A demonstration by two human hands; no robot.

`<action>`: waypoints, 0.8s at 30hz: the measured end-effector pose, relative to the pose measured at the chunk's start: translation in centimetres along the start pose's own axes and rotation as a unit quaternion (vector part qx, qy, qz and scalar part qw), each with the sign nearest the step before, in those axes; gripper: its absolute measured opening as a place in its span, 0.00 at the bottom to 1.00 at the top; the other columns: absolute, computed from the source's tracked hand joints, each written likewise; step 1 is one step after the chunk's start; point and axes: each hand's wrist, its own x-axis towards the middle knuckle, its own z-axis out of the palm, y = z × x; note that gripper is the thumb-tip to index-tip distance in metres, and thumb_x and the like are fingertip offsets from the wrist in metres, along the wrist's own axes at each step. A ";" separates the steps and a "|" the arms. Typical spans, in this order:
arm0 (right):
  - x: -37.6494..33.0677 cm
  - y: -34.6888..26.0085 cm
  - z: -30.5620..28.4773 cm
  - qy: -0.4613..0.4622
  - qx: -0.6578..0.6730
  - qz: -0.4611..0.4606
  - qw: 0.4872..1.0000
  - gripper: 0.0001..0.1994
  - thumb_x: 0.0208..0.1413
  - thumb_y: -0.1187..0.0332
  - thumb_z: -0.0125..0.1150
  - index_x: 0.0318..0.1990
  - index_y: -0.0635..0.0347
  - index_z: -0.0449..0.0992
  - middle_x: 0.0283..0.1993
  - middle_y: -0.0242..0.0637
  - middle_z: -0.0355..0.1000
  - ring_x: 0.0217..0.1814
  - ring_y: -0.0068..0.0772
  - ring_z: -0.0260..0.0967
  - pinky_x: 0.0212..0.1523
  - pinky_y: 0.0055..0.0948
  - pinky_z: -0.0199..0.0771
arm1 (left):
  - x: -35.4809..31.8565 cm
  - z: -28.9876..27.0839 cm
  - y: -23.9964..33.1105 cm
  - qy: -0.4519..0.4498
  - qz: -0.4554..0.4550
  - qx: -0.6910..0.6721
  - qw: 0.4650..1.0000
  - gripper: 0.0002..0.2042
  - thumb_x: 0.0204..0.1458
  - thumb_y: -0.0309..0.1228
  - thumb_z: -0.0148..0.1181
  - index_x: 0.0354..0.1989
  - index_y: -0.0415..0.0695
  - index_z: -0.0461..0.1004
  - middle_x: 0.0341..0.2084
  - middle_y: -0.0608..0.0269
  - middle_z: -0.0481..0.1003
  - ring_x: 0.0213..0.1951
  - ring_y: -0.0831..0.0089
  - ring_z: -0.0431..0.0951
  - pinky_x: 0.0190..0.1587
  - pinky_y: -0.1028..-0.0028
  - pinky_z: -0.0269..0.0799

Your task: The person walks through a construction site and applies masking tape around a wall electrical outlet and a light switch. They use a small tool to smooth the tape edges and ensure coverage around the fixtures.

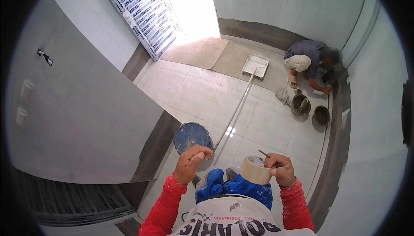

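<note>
My right hand [282,169] grips a roll of beige masking tape [255,169] in front of my chest, and a thin dark stick pokes out above its fingers. My left hand [191,162] is held up beside it with the fingers curled and the fingertips pinched, possibly on the tape's loose end; I cannot tell for sure. Both arms wear red sleeves. Below the hands are my blue trousers [233,188] and a white printed shirt.
A blue paint-smeared bucket [192,136] stands on the tiled floor by the grey baseboard. A long white roller pole [235,111] runs to a white paint tray [255,66]. Another person [310,61] crouches at the far right wall beside two dark buckets [310,110].
</note>
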 end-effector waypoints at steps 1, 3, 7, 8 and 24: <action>0.0 -0.1 -0.1 0.011 -0.018 -0.019 1.000 0.17 0.44 0.55 0.64 0.27 0.62 0.71 0.27 0.30 0.62 0.30 0.24 0.57 0.33 0.26 0.57 | 0.0 -0.1 -0.4 0.032 -0.039 -0.074 0.996 0.07 0.59 0.29 0.60 0.37 0.37 0.77 0.31 0.62 0.77 0.36 0.73 0.76 0.42 0.75 0.72; 0.2 -0.3 -0.4 0.007 -0.032 -0.004 0.999 0.17 0.44 0.55 0.63 0.27 0.61 0.71 0.27 0.29 0.62 0.30 0.24 0.57 0.32 0.26 0.56 | -0.2 0.5 -1.3 -0.009 -0.069 -0.065 0.995 0.09 0.60 0.31 0.59 0.38 0.37 0.77 0.31 0.65 0.76 0.36 0.77 0.75 0.43 0.76 0.71; 0.8 -0.5 -0.6 0.018 -0.060 -0.024 0.998 0.17 0.44 0.55 0.63 0.27 0.61 0.71 0.27 0.29 0.62 0.30 0.24 0.56 0.32 0.27 0.56 | -0.8 3.3 -2.7 -0.011 -0.095 -0.068 0.993 0.12 0.62 0.35 0.57 0.38 0.37 0.77 0.32 0.61 0.79 0.35 0.75 0.78 0.42 0.74 0.74; 1.0 -0.5 -0.6 0.013 -0.065 -0.027 0.997 0.17 0.44 0.55 0.63 0.27 0.61 0.72 0.27 0.29 0.62 0.30 0.24 0.56 0.32 0.27 0.56 | -0.8 4.0 -2.8 -0.001 -0.107 -0.076 0.991 0.12 0.62 0.35 0.57 0.37 0.37 0.77 0.31 0.61 0.79 0.34 0.75 0.78 0.42 0.74 0.74; 1.4 -2.9 0.3 -0.013 -0.158 -0.059 0.986 0.12 0.41 0.63 0.63 0.27 0.63 0.73 0.26 0.35 0.66 0.27 0.29 0.61 0.29 0.28 0.61 | 1.2 5.7 -4.0 0.034 -0.149 -0.099 0.983 0.04 0.55 0.25 0.58 0.30 0.37 0.76 0.26 0.61 0.78 0.30 0.75 0.79 0.36 0.74 0.75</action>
